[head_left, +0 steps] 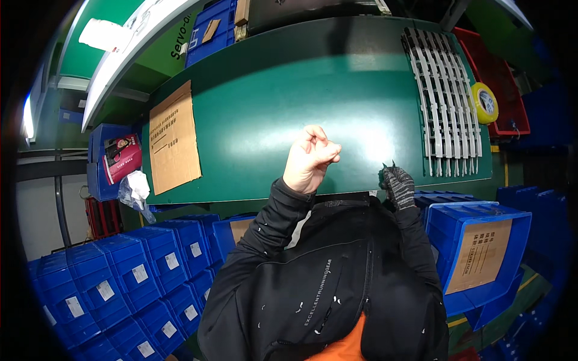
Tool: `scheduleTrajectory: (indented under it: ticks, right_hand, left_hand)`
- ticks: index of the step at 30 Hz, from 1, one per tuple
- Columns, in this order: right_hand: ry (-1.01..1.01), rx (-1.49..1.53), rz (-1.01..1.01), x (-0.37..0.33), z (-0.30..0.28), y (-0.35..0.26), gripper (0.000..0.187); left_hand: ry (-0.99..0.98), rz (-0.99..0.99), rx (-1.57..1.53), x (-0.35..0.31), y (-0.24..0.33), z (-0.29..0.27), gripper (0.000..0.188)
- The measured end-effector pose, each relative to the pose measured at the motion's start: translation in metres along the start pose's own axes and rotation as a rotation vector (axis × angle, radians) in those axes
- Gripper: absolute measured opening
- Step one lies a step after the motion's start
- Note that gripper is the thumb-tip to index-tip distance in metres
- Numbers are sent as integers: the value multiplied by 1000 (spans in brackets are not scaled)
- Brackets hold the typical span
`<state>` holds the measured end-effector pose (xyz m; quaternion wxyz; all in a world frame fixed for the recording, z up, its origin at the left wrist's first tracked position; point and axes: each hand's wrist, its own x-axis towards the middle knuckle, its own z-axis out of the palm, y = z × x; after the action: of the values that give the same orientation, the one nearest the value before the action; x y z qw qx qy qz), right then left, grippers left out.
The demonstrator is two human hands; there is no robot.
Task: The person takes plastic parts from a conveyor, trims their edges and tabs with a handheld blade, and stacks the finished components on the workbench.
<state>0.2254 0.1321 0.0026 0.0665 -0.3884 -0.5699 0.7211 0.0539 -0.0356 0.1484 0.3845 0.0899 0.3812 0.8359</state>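
Note:
My bare left hand (311, 159) is raised over the near part of the green table (265, 129). Its thumb and fingertips press together, and anything between them is too small to make out. At the table's near edge, farther right, my right hand (399, 188) wears a grey striped glove. Its fingers are curled around something dark with thin points sticking up, whose kind I cannot tell. Nearest to that hand on the table is a set of long white-and-black slotted strips (444, 108), lying side by side along the right end.
A flat cardboard sheet (174, 138) lies at the table's left. A yellow tape roll (484, 103) sits beside the strips, near a red bin (503, 90). Blue crates (129, 259) are stacked at lower left; another blue crate (518, 231) stands at right.

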Motion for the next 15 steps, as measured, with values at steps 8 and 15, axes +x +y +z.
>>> scheduleTrajectory:
  ticks: [8,15]
  right_hand:
    - [-12,22,25,5,-1,2,10]
    - [26,0,7,6,-3,11,10]
  left_hand:
    - [23,28,-23,2,0,-3,28]
    - [25,28,-19,3,-4,-7,27]
